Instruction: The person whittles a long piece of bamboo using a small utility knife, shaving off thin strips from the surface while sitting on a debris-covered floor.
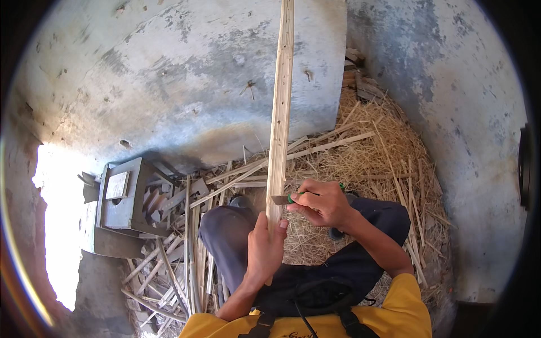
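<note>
A long, pale wooden strip [280,107] with a row of small dark marks runs from my lap up past the top of the view. My left hand [266,248] is wrapped round its lower end, thumb lying along the near face. In my right hand [322,204] is a knife [280,199] with a green handle, closed in my fingers. Its short blade lies against the strip just above my left hand. A thin sliver stands off the strip's right edge a little above the blade.
Straw and shavings [389,152] cover the floor ahead and to the right. Loose sticks [191,253] lie on the left, beside a grey wooden box [127,194] holding offcuts. A weathered wall [186,79] rises in front, with a bright opening [59,225] at far left.
</note>
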A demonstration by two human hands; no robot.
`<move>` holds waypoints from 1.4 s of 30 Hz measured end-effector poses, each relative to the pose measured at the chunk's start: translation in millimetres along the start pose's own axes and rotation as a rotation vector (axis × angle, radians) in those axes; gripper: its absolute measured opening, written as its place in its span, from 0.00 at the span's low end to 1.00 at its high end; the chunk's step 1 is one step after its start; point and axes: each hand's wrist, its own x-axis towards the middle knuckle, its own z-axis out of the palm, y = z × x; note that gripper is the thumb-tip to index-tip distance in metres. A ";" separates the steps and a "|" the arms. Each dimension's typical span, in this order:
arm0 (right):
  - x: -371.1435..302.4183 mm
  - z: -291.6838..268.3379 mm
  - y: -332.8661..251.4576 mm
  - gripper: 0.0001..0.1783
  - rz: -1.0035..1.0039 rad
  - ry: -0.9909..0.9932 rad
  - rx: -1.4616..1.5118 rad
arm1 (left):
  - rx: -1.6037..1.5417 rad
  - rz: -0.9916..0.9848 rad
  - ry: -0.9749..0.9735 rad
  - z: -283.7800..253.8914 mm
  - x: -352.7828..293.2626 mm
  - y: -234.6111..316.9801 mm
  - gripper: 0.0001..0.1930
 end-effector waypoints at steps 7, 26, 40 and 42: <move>2.9 -6.7 4.0 0.12 0.063 0.094 -0.006 | -0.003 0.013 -0.047 3.4 -6.0 6.6 0.11; 11.2 -24.9 47.8 0.11 0.224 0.303 -0.175 | 0.101 0.018 -0.087 0.0 -20.3 -3.4 0.10; 12.6 -35.3 30.6 0.11 0.491 0.260 0.398 | -0.346 -0.205 -0.305 -25.6 -11.2 -17.1 0.13; 6.6 -21.7 15.3 0.13 0.240 0.155 0.129 | -0.431 -0.202 -0.303 -25.2 -7.3 -8.7 0.13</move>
